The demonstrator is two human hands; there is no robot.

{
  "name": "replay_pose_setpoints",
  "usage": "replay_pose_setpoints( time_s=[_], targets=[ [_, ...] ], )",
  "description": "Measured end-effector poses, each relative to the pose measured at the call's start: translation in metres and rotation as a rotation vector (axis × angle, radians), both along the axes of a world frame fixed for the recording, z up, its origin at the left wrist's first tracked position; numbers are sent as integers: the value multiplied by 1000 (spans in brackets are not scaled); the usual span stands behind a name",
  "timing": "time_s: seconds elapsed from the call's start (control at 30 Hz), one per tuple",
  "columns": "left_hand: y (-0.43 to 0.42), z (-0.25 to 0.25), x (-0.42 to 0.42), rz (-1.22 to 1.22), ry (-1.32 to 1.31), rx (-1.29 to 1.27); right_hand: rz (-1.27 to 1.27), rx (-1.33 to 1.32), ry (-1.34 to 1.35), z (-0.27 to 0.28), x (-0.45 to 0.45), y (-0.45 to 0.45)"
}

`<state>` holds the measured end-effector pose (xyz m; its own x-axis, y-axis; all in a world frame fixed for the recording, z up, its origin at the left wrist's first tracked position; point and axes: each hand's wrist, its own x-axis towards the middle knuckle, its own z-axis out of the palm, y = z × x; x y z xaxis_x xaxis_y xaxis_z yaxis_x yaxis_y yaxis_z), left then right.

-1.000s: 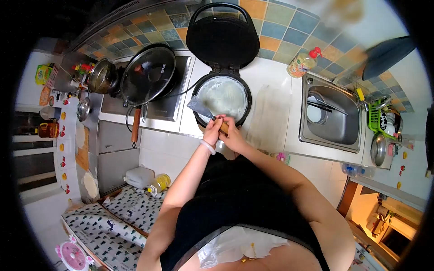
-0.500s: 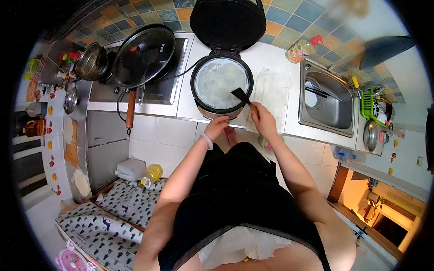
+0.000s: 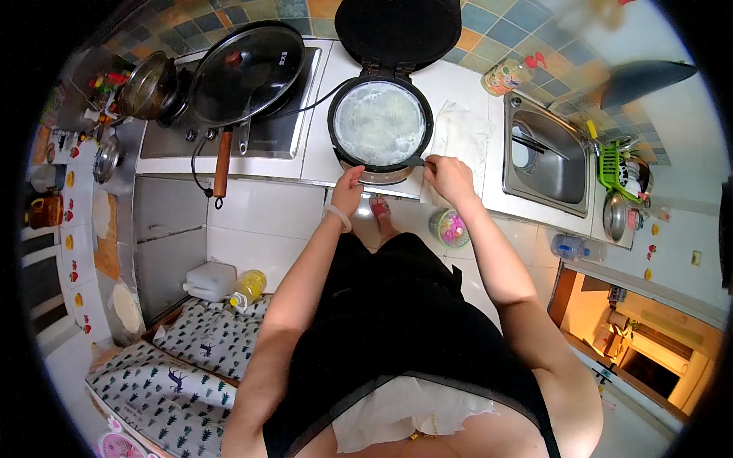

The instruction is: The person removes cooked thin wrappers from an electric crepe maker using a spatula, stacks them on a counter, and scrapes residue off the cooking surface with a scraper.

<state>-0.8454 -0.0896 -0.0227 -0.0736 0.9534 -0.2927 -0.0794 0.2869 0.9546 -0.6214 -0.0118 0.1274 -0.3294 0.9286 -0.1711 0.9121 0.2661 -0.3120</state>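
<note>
A pale, thin round pancake [image 3: 379, 122] covers the lower plate of an electric griddle [image 3: 334, 141], whose black lid [image 3: 397, 34] stands raised behind it. My right hand [image 3: 450, 180] is closed around the handle of a black spatula [image 3: 414, 161]. The spatula's blade lies edge-on at the front right rim of the plate, beside the pancake; whether it is under the edge I cannot tell. At the front left of the rim is my left hand [image 3: 347, 195], with its fingers stretched out and holding nothing. Its fingertips are by the griddle's front side.
A whitish cloth [image 3: 463, 141] lies right of the griddle, before the sink [image 3: 546, 183]. On the left, a lidded pan [image 3: 248, 76] sits on the stove, its wooden handle [image 3: 222, 164] sticking out past the counter. A bottle [image 3: 508, 78] stands by the tiled wall.
The spatula has moved from over the pancake to the front right rim and turned edge-on. My left hand has shifted left, its fingers now pointing up toward the rim. The camera view has shifted slightly.
</note>
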Motion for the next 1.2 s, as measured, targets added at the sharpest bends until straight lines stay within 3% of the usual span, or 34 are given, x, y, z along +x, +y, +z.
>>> replay_pose_setpoints(
  time_s=[0.37,0.57,0.67,0.93,1.03,1.2],
  targets=[
    [-8,6,-12,19,22,-3,74,-104,-319,5,-38,32],
    [-3,0,-15,24,45,26,49,-154,-345,-5,-44,38],
    [-3,-28,-14,71,21,38,38,-150,-330,-5,-42,33],
    [2,-12,-11,14,157,-56,-23,-47,-209,-22,-24,-10],
    [6,-22,-7,59,11,-8,-60,-34,-159,-24,-22,-16],
    [13,-16,-7,14,20,-68,-135,15,-35,-22,-23,-27]
  ],
)
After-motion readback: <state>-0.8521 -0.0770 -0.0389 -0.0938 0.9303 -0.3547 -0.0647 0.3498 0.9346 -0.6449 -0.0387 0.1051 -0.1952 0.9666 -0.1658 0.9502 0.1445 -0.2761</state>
